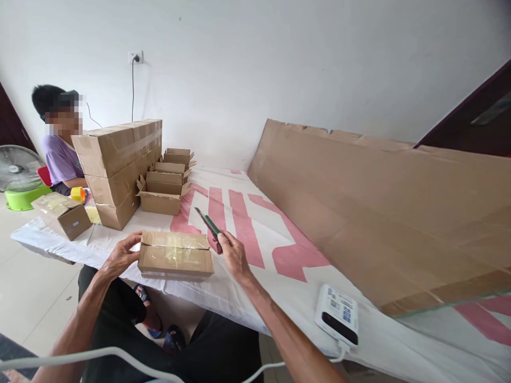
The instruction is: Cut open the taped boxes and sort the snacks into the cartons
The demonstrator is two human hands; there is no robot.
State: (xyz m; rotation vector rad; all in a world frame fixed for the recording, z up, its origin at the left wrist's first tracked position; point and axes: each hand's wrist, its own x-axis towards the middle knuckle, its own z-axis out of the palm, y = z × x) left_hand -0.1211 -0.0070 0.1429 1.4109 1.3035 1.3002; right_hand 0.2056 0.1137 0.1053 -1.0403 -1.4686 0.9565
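Note:
A small taped cardboard box (175,255) lies at the near edge of the table (279,287). My left hand (120,256) grips its left end, fingers curled round the corner. My right hand (233,255) is closed on a green utility knife (207,222), blade out and pointing up and left, just right of the box and above its top.
Stacked sealed cartons (120,165) and several open small boxes (165,189) stand at the far left of the table. Another taped box (64,214) sits at the left corner. A big cardboard sheet (379,213) leans on the right. A power bank (338,314) lies near me. Another person (59,154) sits beyond.

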